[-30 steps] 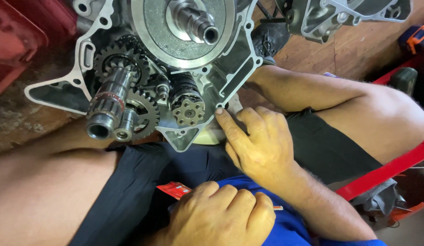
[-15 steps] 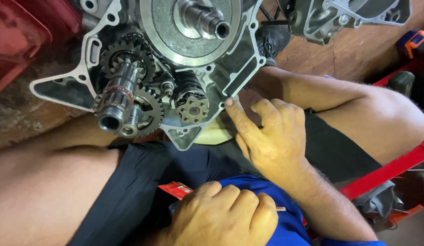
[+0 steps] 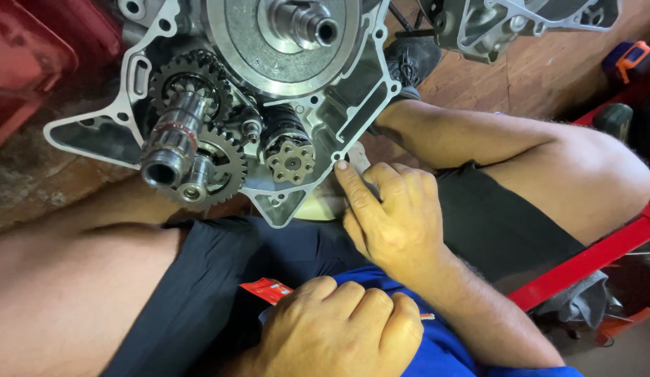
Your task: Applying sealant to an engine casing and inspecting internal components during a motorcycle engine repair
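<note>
The engine case (image 3: 220, 105), open with its gears (image 3: 199, 139) and shafts showing, stands on the floor between the person's bare legs, filling the top of the view from ten to one o'clock. Its lower rim has drifted slightly toward three o'clock since a second ago. The right hand (image 3: 395, 216) has followed: its forefinger tip now touches the rim right by a bolt hole at the case's five o'clock corner, the other fingers (image 3: 409, 185) curled loosely and grasping nothing. That looks like feeling along the sealing face rather than lifting anything. The left hand (image 3: 339, 328), at six o'clock, stays clenched against the blue shirt; a red packet (image 3: 268, 289) pokes out beside it, and I cannot tell whether the fist grips it. A second case cover (image 3: 520, 24) lies at one o'clock.
</note>
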